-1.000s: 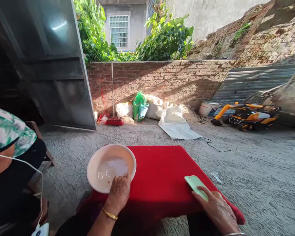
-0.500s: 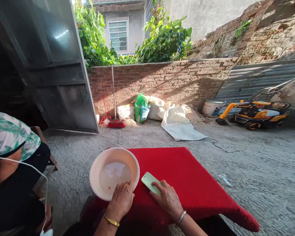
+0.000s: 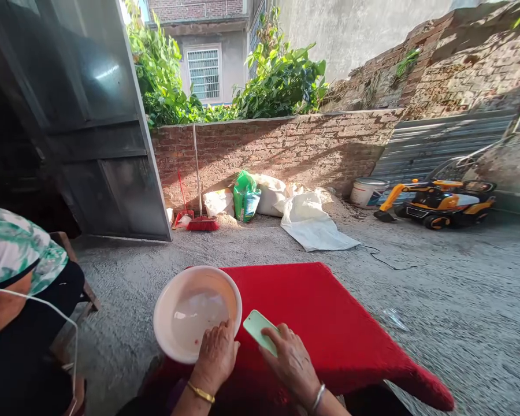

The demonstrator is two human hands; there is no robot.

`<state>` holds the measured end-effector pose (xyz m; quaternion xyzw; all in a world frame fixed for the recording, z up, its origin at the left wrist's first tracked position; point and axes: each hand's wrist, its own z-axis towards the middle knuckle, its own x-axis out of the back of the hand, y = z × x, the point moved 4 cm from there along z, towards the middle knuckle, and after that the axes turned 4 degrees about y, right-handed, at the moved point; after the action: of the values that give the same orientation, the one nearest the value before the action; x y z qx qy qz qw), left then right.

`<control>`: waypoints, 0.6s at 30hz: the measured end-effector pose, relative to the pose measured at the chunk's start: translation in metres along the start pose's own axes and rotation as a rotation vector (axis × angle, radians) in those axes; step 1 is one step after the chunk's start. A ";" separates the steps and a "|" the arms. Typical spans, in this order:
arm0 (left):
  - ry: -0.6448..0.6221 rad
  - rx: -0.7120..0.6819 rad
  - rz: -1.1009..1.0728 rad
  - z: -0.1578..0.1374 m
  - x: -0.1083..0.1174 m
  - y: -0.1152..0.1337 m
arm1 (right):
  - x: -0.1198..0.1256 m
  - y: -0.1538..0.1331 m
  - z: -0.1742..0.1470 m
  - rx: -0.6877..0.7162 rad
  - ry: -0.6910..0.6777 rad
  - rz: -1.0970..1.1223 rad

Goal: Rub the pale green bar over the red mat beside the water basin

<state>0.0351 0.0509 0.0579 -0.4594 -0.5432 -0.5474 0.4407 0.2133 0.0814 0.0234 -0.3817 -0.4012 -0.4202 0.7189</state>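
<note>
Courtyard scene: a person's left hand (image 3: 216,353) grips the near rim of a white bowl (image 3: 197,312), fingers curled over the edge, thumb side outside; gold bangle (image 3: 200,393) on that wrist. The bowl sits on the left-front corner of a red-covered surface (image 3: 329,312), just ahead of the hand, w/ a shallow pool of clear liquid and a few red specks inside. Right hand (image 3: 291,361) lies just beside the left, fingers pressed flat on a pale green phone (image 3: 260,330), holding it down against the cloth; silver bangle (image 3: 317,397) at the wrist. Phone sits between the right hand and the bowl, near the bowl's rim but whether touching can't be told. Left of the left hand, well apart, a second person (image 3: 21,312) in a green-and-white patterned top, a white cord across the body. Far beyond both hands, along a brick wall (image 3: 286,150): red broom (image 3: 201,222), green bag (image 3: 245,196), white sacks (image 3: 307,222), bucket (image 3: 366,190) and, far right, an orange toy excavator (image 3: 437,202). Grey metal door (image 3: 104,127) stands open at far left.
</note>
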 end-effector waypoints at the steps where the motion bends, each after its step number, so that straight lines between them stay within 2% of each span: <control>1: 0.000 -0.006 -0.002 0.000 -0.001 -0.001 | -0.003 -0.006 0.000 0.012 -0.023 -0.002; 2: -0.003 -0.009 -0.006 0.001 -0.003 -0.001 | -0.005 -0.006 0.000 0.010 -0.049 -0.005; 4: -0.010 -0.015 -0.006 0.001 -0.004 -0.002 | 0.000 0.011 0.000 -0.040 -0.103 -0.014; 9: -0.011 -0.018 -0.005 -0.002 -0.002 0.002 | 0.041 0.107 -0.003 -0.362 -0.127 -0.087; 11: 0.005 -0.014 -0.002 -0.003 0.001 0.004 | 0.055 0.131 -0.003 -0.461 -0.105 -0.094; 12: 0.005 -0.009 0.001 -0.003 0.003 0.005 | 0.059 0.135 -0.001 -0.476 -0.092 -0.085; 14: -0.012 0.003 -0.001 -0.003 0.006 0.006 | 0.060 0.125 0.006 -0.432 -0.079 -0.056; 18: -0.070 0.013 -0.024 -0.001 0.007 0.006 | 0.034 0.061 0.030 -0.263 -0.111 0.005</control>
<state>0.0396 0.0500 0.0662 -0.4690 -0.5671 -0.5327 0.4178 0.2722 0.1197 0.0529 -0.4962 -0.3811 -0.4457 0.6403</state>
